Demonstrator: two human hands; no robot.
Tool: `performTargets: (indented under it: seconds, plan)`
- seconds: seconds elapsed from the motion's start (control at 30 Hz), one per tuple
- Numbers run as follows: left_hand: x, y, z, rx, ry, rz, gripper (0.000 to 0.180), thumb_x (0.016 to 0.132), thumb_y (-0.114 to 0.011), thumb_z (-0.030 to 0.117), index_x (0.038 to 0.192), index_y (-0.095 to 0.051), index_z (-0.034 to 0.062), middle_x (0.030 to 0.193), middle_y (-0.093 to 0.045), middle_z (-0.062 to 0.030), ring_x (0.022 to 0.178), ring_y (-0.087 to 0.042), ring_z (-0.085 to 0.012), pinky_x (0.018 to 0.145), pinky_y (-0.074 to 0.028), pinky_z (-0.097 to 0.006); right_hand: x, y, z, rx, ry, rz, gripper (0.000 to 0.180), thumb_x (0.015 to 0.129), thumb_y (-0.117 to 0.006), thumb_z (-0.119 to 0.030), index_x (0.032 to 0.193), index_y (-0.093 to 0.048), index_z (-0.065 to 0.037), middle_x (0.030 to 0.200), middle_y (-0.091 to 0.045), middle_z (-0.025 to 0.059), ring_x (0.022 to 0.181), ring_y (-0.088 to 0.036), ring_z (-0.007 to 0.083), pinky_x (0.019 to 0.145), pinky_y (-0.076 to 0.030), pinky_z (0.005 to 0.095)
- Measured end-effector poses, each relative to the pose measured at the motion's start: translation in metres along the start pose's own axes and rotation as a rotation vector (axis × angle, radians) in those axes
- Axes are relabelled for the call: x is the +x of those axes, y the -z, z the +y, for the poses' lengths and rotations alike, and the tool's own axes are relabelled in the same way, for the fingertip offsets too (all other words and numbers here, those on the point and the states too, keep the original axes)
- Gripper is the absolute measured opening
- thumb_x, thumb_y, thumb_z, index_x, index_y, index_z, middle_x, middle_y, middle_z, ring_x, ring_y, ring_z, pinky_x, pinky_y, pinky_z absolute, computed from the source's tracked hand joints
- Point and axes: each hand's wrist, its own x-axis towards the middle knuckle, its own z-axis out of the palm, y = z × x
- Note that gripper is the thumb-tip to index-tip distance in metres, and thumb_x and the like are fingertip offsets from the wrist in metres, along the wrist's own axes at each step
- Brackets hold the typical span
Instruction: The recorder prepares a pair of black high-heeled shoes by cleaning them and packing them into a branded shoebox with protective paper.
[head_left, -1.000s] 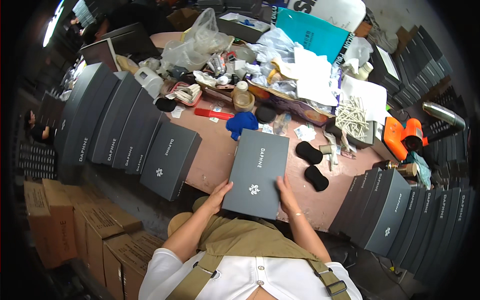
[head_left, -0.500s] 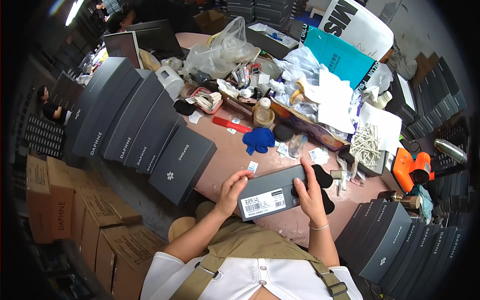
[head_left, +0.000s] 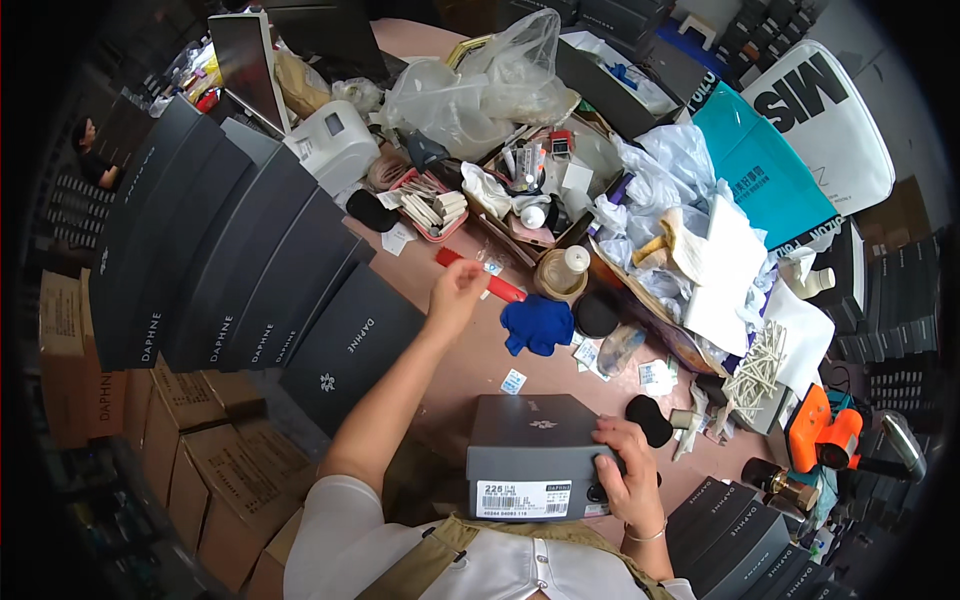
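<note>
A grey shoebox [head_left: 525, 455] with a white label stands lid up on the near edge of the pink table, close to my body. My right hand [head_left: 630, 475] grips its right side, fingers over the lid and thumb on the labelled end. My left hand [head_left: 460, 295] is stretched far forward over a long flat red tool [head_left: 505, 289], covering its middle. Its fingers are bent together; whether they pinch the tool or a small paper sticker [head_left: 492, 268] beside it cannot be made out. A bunched blue cloth [head_left: 538, 325] lies just right of it.
Grey shoeboxes [head_left: 345, 350] rise at my left, with brown cartons [head_left: 240, 480] below. More shoeboxes [head_left: 725, 530] stand at lower right. A glue bottle [head_left: 575, 259], a tray of white sticks [head_left: 757, 370], crumpled paper [head_left: 690, 240] and an orange tool [head_left: 820, 430] crowd the table.
My left hand has left the shoebox and reached forward to the red tool. The box has been turned straighter and brought nearer my body, still in my right hand. The view has shifted.
</note>
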Motion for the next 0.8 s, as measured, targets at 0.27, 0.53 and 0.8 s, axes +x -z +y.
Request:
performTargets:
  seconds: [0.27, 0.53, 0.8]
  plan:
    - [0.1, -0.03, -0.04, -0.008, 0.245, 0.203, 0.062, 0.081, -0.073, 0.039, 0.118, -0.052, -0.0054, 0.091, -0.062, -0.0116, 0.067, -0.06, -0.0148, 0.058, -0.052, -0.027, 0.006, 0.0, 0.002, 0.06, -0.047, -0.004, 0.024, 0.082, -0.063, -0.01, 0.103, -0.063, 0.0, 0.112, -0.057, 0.0185, 0.112, -0.055, 0.0373, 0.095, -0.044, 0.0422]
    - [0.103, -0.015, -0.082, -0.107, 0.297, 0.105, 0.024, 0.09, -0.061, 0.017, 0.103, -0.055, -0.0025, 0.086, -0.06, -0.0089, 0.07, -0.062, -0.0147, 0.062, -0.056, -0.028, 0.004, 0.0, 0.002, 0.065, -0.031, 0.01, 0.024, 0.081, -0.063, -0.009, 0.103, -0.063, 0.0, 0.111, -0.057, 0.0191, 0.111, -0.056, 0.0366, 0.095, -0.044, 0.0417]
    - [-0.001, 0.023, 0.001, -0.254, 0.032, 0.193, 0.014, 0.088, -0.057, 0.002, 0.102, -0.057, 0.0007, 0.099, -0.062, -0.0083, 0.086, -0.062, -0.0155, 0.078, -0.051, -0.027, -0.003, -0.001, 0.001, 0.043, 0.01, 0.013, 0.023, 0.082, -0.06, -0.008, 0.104, -0.061, 0.0, 0.113, -0.058, 0.0192, 0.107, -0.057, 0.0329, 0.093, -0.044, 0.0388]
